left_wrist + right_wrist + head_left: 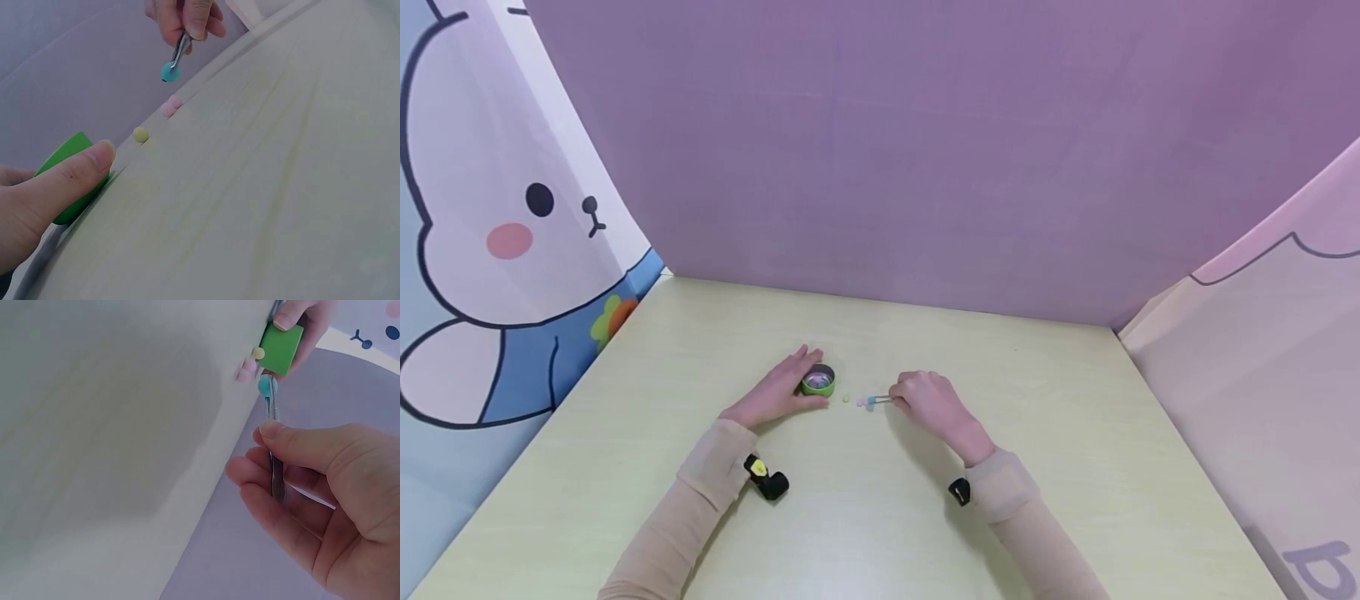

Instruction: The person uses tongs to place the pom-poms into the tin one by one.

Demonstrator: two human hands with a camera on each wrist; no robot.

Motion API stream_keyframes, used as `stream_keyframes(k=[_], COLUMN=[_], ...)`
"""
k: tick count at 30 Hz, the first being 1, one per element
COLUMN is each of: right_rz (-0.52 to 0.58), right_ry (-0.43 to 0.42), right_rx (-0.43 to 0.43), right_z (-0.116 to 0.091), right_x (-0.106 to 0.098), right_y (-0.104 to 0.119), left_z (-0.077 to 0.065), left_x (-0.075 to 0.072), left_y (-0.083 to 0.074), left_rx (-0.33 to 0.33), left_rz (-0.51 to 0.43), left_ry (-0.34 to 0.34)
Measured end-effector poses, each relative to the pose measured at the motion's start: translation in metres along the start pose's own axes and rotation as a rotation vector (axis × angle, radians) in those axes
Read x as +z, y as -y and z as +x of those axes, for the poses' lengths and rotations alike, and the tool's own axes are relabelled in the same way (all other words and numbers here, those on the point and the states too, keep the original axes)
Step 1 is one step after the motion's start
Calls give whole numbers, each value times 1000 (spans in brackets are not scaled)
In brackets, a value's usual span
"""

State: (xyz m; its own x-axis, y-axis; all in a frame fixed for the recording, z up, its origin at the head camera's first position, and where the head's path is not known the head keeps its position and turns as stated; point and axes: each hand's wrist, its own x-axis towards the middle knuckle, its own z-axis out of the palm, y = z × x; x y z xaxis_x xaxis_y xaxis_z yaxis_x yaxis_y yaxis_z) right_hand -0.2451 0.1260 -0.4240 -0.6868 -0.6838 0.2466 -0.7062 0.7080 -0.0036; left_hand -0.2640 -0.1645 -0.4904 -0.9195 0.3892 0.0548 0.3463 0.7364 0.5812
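Note:
My left hand (777, 392) steadies a small round green tin (818, 392), thumb on its near side and fingers round its far side. The tin stands upright, its open top showing a shiny, purplish inside. My right hand (932, 404) pinches metal tweezers (275, 459) between thumb and fingers. A turquoise bead (171, 72) is caught in the tweezer tips, above the table in the left wrist view. Between the tin and the tweezers lie a yellow bead (140, 134) and two pink beads (167, 109), the yellow one nearer the tin.
The pale wooden table (850, 517) runs back to a purple cloth wall (887, 150). A printed cartoon curtain (467, 275) borders the left side, and a pale pink one (1262, 375) the right. Black wrist cameras (767, 482) sit at both cuffs.

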Motion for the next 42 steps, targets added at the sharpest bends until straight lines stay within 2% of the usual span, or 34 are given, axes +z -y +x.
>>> stream_keyframes(k=[10, 20, 32, 42], right_rz=[-13, -11, -23, -6], right_ry=[-57, -73, -46, -41], right_rx=[-17, -35, -22, -42], right_z=[15, 30, 42, 55], right_x=[-5, -14, -12, -13], right_y=[3, 8, 13, 22], left_z=[-1, 1, -1, 0], left_x=[-1, 0, -2, -2], left_y=[0, 3, -3, 1], left_rx=[-6, -3, -16, -8], left_rz=[-3, -23, -30, -24], left_ry=[2, -7, 1, -9])
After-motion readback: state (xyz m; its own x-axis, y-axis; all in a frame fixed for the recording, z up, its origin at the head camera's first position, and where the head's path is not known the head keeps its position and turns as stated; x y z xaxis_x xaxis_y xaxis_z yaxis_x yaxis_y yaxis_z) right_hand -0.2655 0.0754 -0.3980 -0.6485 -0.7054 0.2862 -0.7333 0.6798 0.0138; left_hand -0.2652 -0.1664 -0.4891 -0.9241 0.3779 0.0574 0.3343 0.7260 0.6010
